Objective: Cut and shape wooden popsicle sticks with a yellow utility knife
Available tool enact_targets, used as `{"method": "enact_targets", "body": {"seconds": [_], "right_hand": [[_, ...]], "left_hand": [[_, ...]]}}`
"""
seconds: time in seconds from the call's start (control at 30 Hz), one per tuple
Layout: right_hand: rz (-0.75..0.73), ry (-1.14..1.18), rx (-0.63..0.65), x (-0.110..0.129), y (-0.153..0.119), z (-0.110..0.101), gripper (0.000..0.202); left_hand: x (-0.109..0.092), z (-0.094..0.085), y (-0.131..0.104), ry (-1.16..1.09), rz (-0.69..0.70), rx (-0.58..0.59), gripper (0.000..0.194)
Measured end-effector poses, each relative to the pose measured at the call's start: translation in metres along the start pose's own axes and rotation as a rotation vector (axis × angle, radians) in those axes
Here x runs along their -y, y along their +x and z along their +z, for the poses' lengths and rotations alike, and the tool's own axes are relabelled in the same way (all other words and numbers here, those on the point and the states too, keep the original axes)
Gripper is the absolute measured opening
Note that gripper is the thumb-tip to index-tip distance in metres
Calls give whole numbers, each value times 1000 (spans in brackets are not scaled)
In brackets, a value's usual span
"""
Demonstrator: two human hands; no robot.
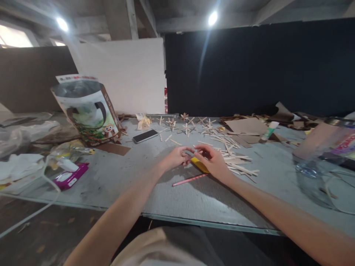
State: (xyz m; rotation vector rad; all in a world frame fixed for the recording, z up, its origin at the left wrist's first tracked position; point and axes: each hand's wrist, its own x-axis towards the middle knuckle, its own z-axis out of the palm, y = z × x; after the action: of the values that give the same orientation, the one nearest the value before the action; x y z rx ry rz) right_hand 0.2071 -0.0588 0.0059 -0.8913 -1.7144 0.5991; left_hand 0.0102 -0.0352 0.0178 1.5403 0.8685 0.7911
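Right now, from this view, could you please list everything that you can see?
Phone: one, black, left of centre
Pencil: one, pink, front centre
Yellow object: one, yellow, centre
Wooden sticks: many, pale, right of centre
Crossed-stick pieces: several, pale, table's far side
Glue stick: one, white-green, right
Printed bag: one, multicoloured, left
Device: one, magenta-white, left front
Cardboard: several pieces, brown, right
Plastic wrapping: some, clear, far left
Table: one, grey, centre
Panels: three, grey/white/black, background
Lights: two, white, overhead
Left hand, right hand: one each, bare, centre
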Motion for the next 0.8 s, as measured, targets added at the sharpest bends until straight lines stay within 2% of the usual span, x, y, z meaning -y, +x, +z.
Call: {"method": "enact_targets", "body": {"seconds": [0.1,0.2,0.3,0.4,0.6,0.8], "right_hand": [[-13,-45,18,2,0,-2,35],[52,-49,-46,1,1,-5,37],[88,-58,-89,-2,3,-8,36],[88,-74,-89,-5,5,-9,35],[-113,-178,-152,-10,6,-10,32],[-274,-298,-101,-14,7,-10,28]], "left_hand": [[-4,3,-2,-19,-29,22,30],[-8,5,-4,-56,-55,60,26],[-11,6,-5,-39,-67,122,42],[-14,6,-6,27,-21,132,52],[-18,6,-7,73,1,64,56],[-14,6,-5,72,2,43,55]]}}
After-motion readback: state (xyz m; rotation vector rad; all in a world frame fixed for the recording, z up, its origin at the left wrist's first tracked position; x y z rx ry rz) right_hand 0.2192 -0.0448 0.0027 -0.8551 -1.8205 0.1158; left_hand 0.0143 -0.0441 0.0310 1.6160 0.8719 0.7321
